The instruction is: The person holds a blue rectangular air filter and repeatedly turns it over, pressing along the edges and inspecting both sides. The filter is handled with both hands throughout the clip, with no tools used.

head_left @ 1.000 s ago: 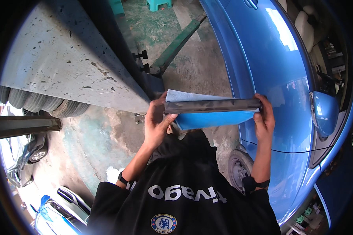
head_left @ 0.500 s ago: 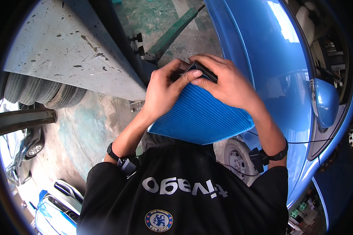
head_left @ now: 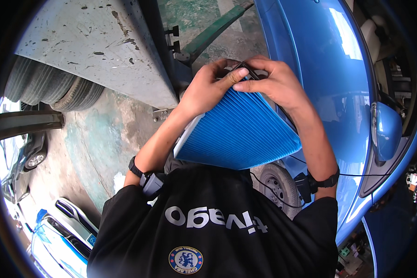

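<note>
A blue pleated cabin air filter (head_left: 238, 132) is held up in front of my chest, its ridged face turned toward me. My left hand (head_left: 208, 88) grips its far corner, with the thumb pressed on top and the fingers curled behind. On the other side of that corner, my right hand (head_left: 278, 85) pinches the black frame (head_left: 249, 69), thumb against the blue pleats. Both thumb tips almost meet there. Behind the filter, most of my fingertips are hidden.
A blue car (head_left: 329, 92) with its side mirror (head_left: 385, 132) stands close on the right. At the left rise a scuffed grey lift post (head_left: 92, 51) and stacked tyres (head_left: 55, 85). A green lift arm (head_left: 215, 32) stretches ahead. One wheel (head_left: 278, 187) lies below my right forearm.
Both hands have moved slightly right in the picture. The filter has turned a little, baring more of its pleats and its right edge. My right fingers have shifted on the frame.
</note>
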Available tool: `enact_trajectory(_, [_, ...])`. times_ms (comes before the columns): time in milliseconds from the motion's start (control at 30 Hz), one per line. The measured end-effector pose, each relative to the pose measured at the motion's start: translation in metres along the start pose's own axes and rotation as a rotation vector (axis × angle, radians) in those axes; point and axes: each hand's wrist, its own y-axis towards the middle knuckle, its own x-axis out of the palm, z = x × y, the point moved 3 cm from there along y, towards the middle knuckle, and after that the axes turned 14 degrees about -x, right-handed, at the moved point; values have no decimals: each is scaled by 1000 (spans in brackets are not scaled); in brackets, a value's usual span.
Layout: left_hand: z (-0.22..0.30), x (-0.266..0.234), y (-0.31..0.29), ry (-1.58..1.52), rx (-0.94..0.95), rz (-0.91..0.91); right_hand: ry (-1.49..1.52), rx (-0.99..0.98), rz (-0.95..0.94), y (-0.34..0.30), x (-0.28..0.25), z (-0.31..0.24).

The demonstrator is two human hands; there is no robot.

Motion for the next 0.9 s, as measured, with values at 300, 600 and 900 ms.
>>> enact_trajectory(300, [0,-5,-4,29,-151,-150,199,51,56,-6,-10,15])
enact_trajectory(600, [-17,-17,-24,228,-224,-310,209,92,63,-11,-17,16])
enact_trajectory(900, [-19,-14,-30,334,-189,-115,68,-31,50,-15,-11,21])
